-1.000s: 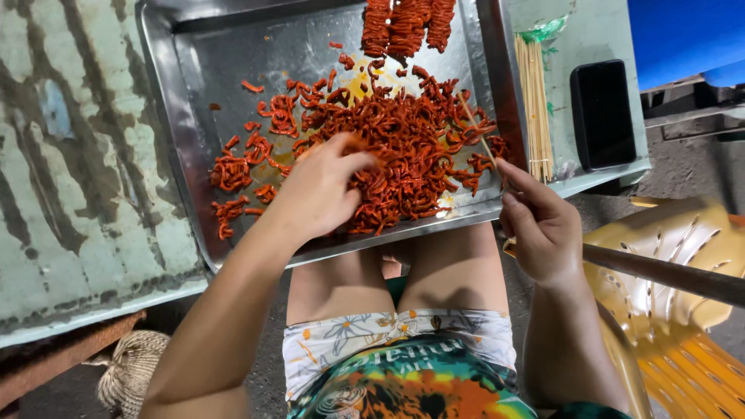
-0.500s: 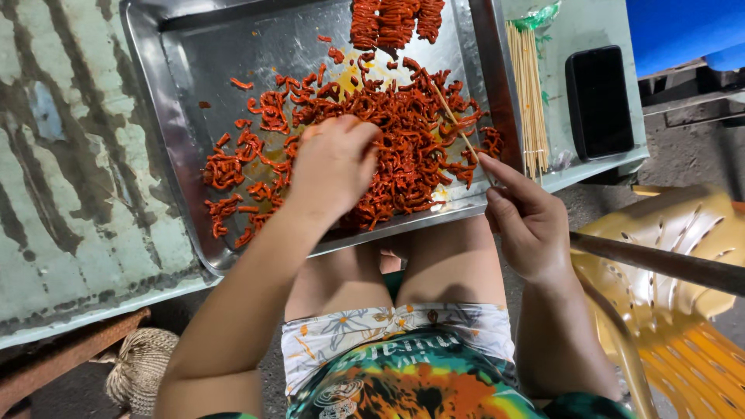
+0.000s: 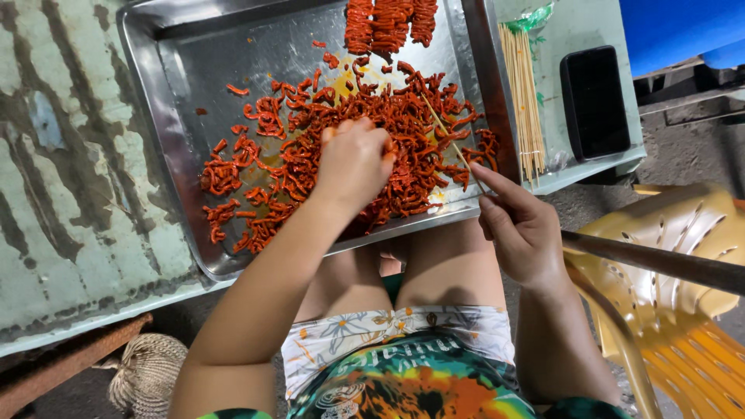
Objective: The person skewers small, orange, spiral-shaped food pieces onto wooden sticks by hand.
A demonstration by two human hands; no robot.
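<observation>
Worn green bench: our left hand pinches loose red strips; right hand pinches a bare skewer; three filled skewers are done.

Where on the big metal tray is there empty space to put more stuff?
The tray is bare along its far-left part, between the rim and the red strips. The middle and right are crowded with strips, the left hand and skewered pieces.

left hand: curled, palm down | right hand: fingers pinched
</observation>
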